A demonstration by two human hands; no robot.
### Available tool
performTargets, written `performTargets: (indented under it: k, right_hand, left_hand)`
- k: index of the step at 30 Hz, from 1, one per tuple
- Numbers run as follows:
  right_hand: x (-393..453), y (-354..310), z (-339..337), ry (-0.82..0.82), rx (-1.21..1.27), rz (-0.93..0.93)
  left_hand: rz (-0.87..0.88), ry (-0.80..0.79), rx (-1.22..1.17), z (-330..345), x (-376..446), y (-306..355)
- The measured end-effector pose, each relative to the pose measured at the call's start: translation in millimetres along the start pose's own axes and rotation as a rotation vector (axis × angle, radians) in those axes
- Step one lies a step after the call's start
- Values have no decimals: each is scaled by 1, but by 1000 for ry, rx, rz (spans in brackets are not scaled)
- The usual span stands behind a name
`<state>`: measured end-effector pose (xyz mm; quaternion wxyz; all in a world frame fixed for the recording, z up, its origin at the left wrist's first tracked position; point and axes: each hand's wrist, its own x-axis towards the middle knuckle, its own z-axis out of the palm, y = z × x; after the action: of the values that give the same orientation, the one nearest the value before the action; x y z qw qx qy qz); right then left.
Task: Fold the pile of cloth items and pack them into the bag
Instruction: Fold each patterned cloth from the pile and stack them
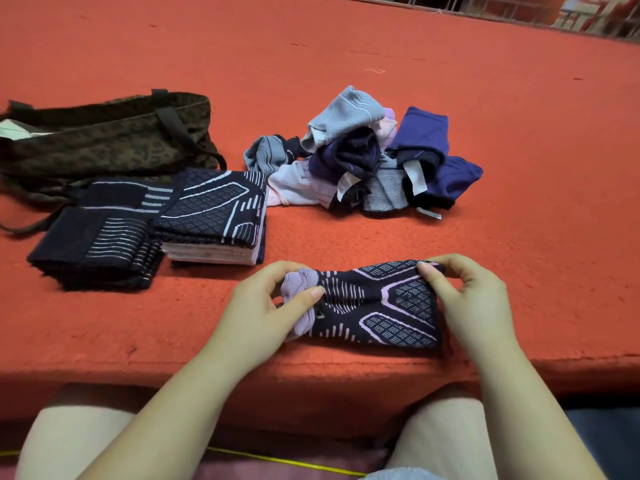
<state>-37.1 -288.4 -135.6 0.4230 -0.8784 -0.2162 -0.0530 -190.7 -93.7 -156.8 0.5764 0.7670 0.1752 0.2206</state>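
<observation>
A dark navy cloth item with lilac patterning point(374, 306) lies near the front edge of the orange surface. My left hand point(266, 306) pinches its lilac left end, and my right hand point(467, 299) pinches its right end. Beyond it sits a loose pile of grey, purple, navy and pale pink cloth items point(363, 157). At the left are two stacks of folded dark patterned items point(214, 213) point(100, 244). Behind them lies the dark leopard-print bag point(104, 140) with its straps spread.
The orange carpeted surface point(346, 46) stretches far back, with a step edge just in front of my knees. A brick wall runs along the top right.
</observation>
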Motion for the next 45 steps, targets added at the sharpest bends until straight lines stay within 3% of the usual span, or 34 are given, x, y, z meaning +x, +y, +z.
performTargets:
  k: [3, 5, 7, 17, 20, 23, 30, 39, 45]
  right_hand:
    - [-9, -17, 7, -34, -140, -254]
    - [-18, -29, 15, -159, -187, -416]
    - [-24, -37, 22, -277, -198, -467]
    - [-29, -44, 26, -366, -82, -463]
    - [-27, -43, 17, -321, -92, -484]
    - [-25, -38, 7, -282, -53, -387]
    - [-18, -28, -10, -248, 23, -288]
    - [-14, -22, -26, -241, 46, -260]
    - [-17, -24, -25, -258, 39, -237]
  left_hand:
    - [-31, -77, -14, 2, 2, 1]
    - [-30, -145, -46, 4, 2, 5]
    - [1, -206, -47, 5, -1, 8]
    - [258, -151, 365, -2, 2, 23]
    - [177, -108, 286, -9, 4, 22]
    - [92, -83, 188, -17, 4, 21]
    - [-31, -119, -135, -38, 2, 20]
    - [-23, -29, -211, -49, 1, 22]
    - [1, -53, -261, -40, -4, 23]
